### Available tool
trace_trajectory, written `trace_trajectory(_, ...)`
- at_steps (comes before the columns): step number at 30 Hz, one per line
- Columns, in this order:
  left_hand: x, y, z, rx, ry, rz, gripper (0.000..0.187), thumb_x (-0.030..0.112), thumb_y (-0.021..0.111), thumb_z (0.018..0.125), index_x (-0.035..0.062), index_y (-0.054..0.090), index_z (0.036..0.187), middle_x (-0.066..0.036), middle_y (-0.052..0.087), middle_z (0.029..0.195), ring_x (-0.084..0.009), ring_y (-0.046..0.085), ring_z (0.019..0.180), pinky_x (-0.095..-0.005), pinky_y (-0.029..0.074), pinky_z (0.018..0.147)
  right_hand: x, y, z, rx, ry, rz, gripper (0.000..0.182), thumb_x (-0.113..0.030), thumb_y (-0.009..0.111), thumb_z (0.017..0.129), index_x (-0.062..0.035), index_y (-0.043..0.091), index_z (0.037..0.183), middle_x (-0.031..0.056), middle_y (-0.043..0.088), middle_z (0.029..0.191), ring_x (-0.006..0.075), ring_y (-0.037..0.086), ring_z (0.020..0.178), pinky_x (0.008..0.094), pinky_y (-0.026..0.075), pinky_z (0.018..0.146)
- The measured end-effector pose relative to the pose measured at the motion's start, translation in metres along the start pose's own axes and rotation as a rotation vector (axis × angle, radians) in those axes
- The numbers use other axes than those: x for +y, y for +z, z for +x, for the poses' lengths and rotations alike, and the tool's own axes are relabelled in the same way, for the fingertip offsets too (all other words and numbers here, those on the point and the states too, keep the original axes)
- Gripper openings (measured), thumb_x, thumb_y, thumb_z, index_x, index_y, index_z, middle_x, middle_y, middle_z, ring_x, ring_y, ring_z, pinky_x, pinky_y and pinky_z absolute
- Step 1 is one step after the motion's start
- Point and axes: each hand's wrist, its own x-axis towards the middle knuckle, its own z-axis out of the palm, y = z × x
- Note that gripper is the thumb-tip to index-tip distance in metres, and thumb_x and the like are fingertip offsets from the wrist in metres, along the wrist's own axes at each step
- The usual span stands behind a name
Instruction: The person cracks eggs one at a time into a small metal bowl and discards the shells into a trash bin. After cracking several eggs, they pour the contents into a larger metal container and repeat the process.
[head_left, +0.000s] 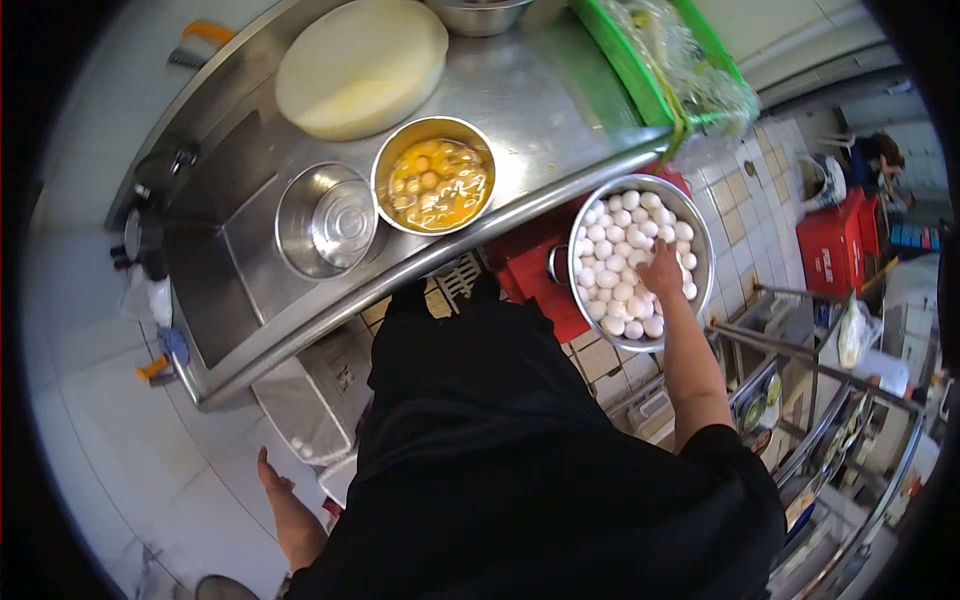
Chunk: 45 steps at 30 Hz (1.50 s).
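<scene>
My right hand reaches into a large metal pot heaped with white eggs. Its fingers are apart and touch the eggs on top; no egg shows lifted in them. Out to the left, my left hand hangs low, holding nothing, fingers stretched, over the tiled floor. On the steel counter stands a metal pot of cracked eggs, with yolks in yellow liquid. Beside it sits an empty steel pot, and behind them lies a thick round cutting board.
A sink is set into the counter's left side. Below its edge stands a white bin. At the back right is a green crate with plastic wrap. Red crates, a metal rack and another person are to the right.
</scene>
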Motion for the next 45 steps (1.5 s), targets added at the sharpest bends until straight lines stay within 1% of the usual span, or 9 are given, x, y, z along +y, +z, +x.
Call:
trace_trajectory(7, -0.055, 0.036, 0.041, -0.206, 0.141, -0.174, 0.074, 0.032, 0.067, 0.081, -0.0019, 0.042, 0.141, -0.016, 0.040, 0.149, -0.0309, 0.027, 0.142, -0.0463, 0.018, 0.116, -0.003, -0.009, 0.013, -0.353, 0.091, -0.353, 0.087, -0.047, 0.069, 0.077, -0.0040, 0.034, 0.144, 0.0361, 0.027, 0.147, 0.0423, 0.051, 0.124, 0.0437, 0.048, 0.099)
trace_trajectory(17, -0.022, 0.056, -0.023, 0.010, 0.077, -0.266, 0.079, 0.037, 0.065, 0.081, 0.0139, 0.032, 0.149, -0.013, 0.025, 0.157, -0.0379, 0.021, 0.143, -0.0575, 0.018, 0.111, 0.000, 0.017, -0.014, 0.105, 0.035, -0.106, 0.049, -0.017, 0.062, 0.080, -0.0066, 0.052, 0.126, 0.0284, 0.051, 0.121, 0.0450, 0.062, 0.095, 0.0494, 0.052, 0.081)
trace_trajectory(20, 0.002, 0.048, -0.008, 0.032, 0.080, -0.401, 0.071, 0.036, 0.064, 0.083, 0.0164, 0.039, 0.147, -0.012, 0.027, 0.156, -0.0375, 0.023, 0.142, -0.0581, 0.020, 0.110, 0.022, 0.029, -0.004, 0.349, -0.003, 0.353, 0.033, -0.020, 0.072, 0.076, -0.0081, 0.067, 0.106, 0.0145, 0.067, 0.085, 0.0344, 0.066, 0.086, 0.0422, 0.053, 0.075)
trace_trajectory(21, 0.013, 0.047, -0.006, 0.026, 0.083, -0.395, 0.071, 0.036, 0.064, 0.083, 0.0164, 0.039, 0.147, -0.012, 0.027, 0.156, -0.0375, 0.023, 0.142, -0.0581, 0.020, 0.110, 0.020, 0.026, -0.005, 0.142, 0.401, 0.979, 0.035, -0.019, 0.069, 0.079, -0.0081, 0.065, 0.113, 0.0127, 0.067, 0.097, 0.0276, 0.066, 0.091, 0.0367, 0.053, 0.071)
trace_trajectory(23, 0.046, 0.042, -0.008, 0.104, 0.214, -0.396, 0.069, 0.034, 0.065, 0.082, 0.0075, 0.044, 0.142, -0.017, 0.035, 0.151, -0.0344, 0.033, 0.137, -0.0487, 0.026, 0.110, 0.017, 0.014, -0.012, 0.078, 0.529, 1.662, 0.038, -0.017, 0.061, 0.085, -0.0051, 0.059, 0.121, 0.0134, 0.063, 0.110, 0.0243, 0.064, 0.092, 0.0330, 0.054, 0.068)
trace_trajectory(29, 0.171, 0.051, 0.015, 0.253, 0.718, -0.423, 0.064, 0.023, 0.067, 0.083, -0.0068, 0.044, 0.135, -0.019, 0.048, 0.138, -0.0290, 0.050, 0.123, -0.0407, 0.036, 0.106, -0.063, -0.023, -0.045, -0.125, 0.093, 2.409, 0.046, -0.014, 0.050, 0.090, -0.0041, 0.045, 0.135, 0.0192, 0.057, 0.124, 0.0246, 0.063, 0.087, 0.0315, 0.055, 0.064)
trace_trajectory(35, 0.312, 0.148, -0.124, 0.117, 1.203, -0.440, 0.055, 0.005, 0.066, 0.086, -0.0006, 0.046, 0.136, -0.015, 0.051, 0.137, -0.0241, 0.054, 0.119, -0.0340, 0.043, 0.103, -0.236, -0.050, -0.048, 0.042, -0.027, 1.154, 0.038, -0.017, 0.060, 0.095, -0.0074, 0.052, 0.130, 0.0049, 0.063, 0.103, 0.0095, 0.060, 0.073, 0.0226, 0.048, 0.054)
trace_trajectory(37, 0.337, 0.191, -0.171, -0.180, 1.367, -0.524, 0.055, 0.003, 0.067, 0.086, -0.0007, 0.045, 0.136, -0.015, 0.050, 0.138, -0.0234, 0.055, 0.118, -0.0332, 0.045, 0.100, -0.243, -0.022, -0.022, 0.501, -0.490, 0.520, 0.041, -0.018, 0.060, 0.094, -0.0087, 0.051, 0.134, 0.0149, 0.064, 0.106, 0.0244, 0.064, 0.092, 0.0354, 0.053, 0.078)
trace_trajectory(45, 0.283, 0.319, -0.391, -0.935, 1.622, -0.251, 0.058, -0.002, 0.067, 0.083, 0.0058, 0.047, 0.137, -0.010, 0.052, 0.135, -0.0205, 0.060, 0.108, -0.0331, 0.048, 0.096, -0.254, -0.017, 0.000, 0.357, -0.428, 0.357, 0.046, -0.018, 0.065, 0.089, -0.0056, 0.052, 0.131, 0.0225, 0.060, 0.112, 0.0394, 0.059, 0.103, 0.0439, 0.049, 0.089)
